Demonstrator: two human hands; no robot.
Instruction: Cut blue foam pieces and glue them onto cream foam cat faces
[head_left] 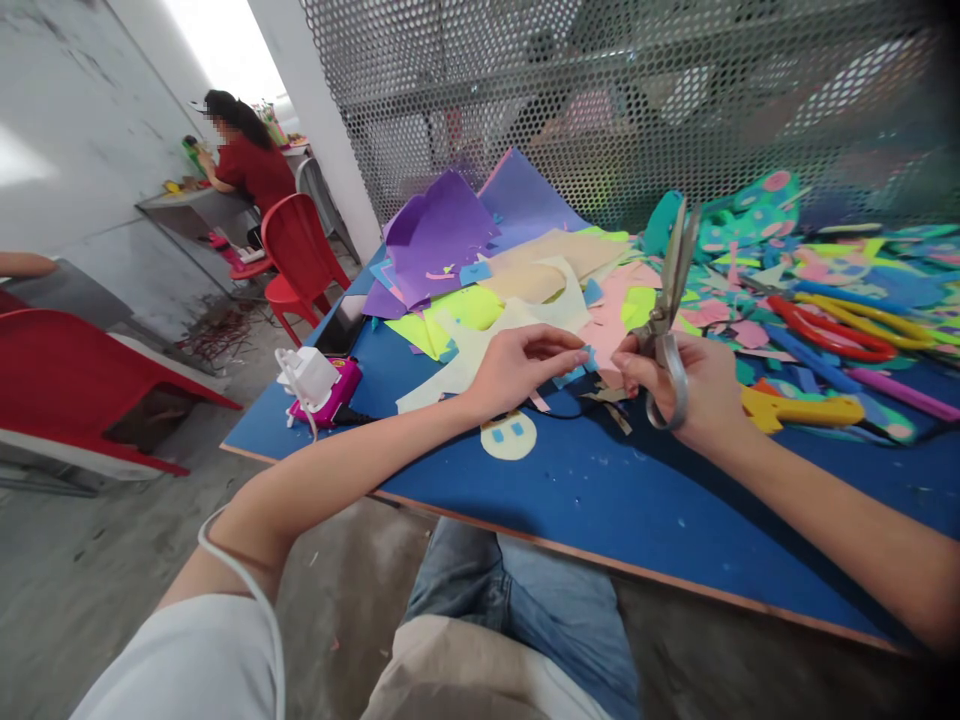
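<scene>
My right hand (697, 385) is closed round the metal scissors (678, 265), whose blades point up and away from me. A handle loop hangs below my fingers, and my thumb and forefinger meet in front. Across from it, my left hand (514, 368) pinches a small blue foam piece (590, 357) between thumb and fingertips. Just below my left hand, a cream foam disc (508, 442) with two small blue rectangles on it lies flat on the blue table (465, 475). Cream foam offcuts (465, 372) and pink foam (619, 310) lie behind my hands.
Purple foam sheets (442, 235) lean at the back before a perforated metal screen (480, 80). Coloured scraps, red-handled pliers (832, 335) and a yellow glue gun (802, 408) lie right. A white plug adapter (309, 375) and phone (343, 325) are left. Another person (255, 160) sits beyond.
</scene>
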